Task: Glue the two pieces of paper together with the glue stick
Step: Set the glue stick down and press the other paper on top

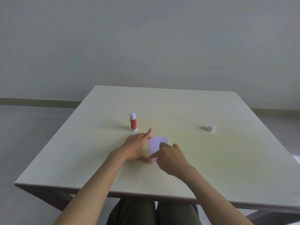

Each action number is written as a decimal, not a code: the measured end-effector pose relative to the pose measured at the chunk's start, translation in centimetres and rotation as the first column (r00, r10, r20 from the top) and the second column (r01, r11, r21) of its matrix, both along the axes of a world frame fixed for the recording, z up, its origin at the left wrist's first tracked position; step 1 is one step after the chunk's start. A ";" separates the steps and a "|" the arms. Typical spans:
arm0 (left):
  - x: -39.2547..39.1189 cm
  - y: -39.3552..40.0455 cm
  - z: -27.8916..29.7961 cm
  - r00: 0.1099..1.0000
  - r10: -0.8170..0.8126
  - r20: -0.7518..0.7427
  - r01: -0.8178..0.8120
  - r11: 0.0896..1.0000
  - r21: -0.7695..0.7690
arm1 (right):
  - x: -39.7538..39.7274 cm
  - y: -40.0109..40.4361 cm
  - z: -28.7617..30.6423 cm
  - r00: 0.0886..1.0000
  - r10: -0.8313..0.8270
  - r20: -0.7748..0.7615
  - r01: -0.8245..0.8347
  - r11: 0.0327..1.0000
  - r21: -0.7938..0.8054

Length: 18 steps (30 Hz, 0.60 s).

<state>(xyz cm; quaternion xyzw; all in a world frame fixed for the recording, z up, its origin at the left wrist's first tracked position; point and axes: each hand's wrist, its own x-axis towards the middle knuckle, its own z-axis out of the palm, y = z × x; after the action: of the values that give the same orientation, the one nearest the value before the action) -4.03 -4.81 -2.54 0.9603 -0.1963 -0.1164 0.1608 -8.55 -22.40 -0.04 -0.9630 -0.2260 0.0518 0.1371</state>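
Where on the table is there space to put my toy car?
Free: the stretch between the glue stick and the white cap, the far part of the table behind them, and both near corners. Crowded: the middle, where the left hand and right hand press the paper.

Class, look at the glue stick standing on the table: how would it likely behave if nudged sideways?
The glue stick stands upright, tall and narrow, so it would probably tip. Being round, it would then likely roll across the smooth table.
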 end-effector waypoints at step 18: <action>0.3 0.2 -0.6 1.000 -0.002 0.006 0.002 1.000 -0.007 | 1.4 -3.2 0.4 0.991 -0.129 -0.035 0.129 0.992 0.005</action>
<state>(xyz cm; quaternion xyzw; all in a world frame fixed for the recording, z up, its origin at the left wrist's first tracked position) -3.77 -4.59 -3.12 0.9599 -0.1979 -0.1131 0.1633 -7.17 -25.61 0.37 -0.9740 -0.1613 0.0587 0.1476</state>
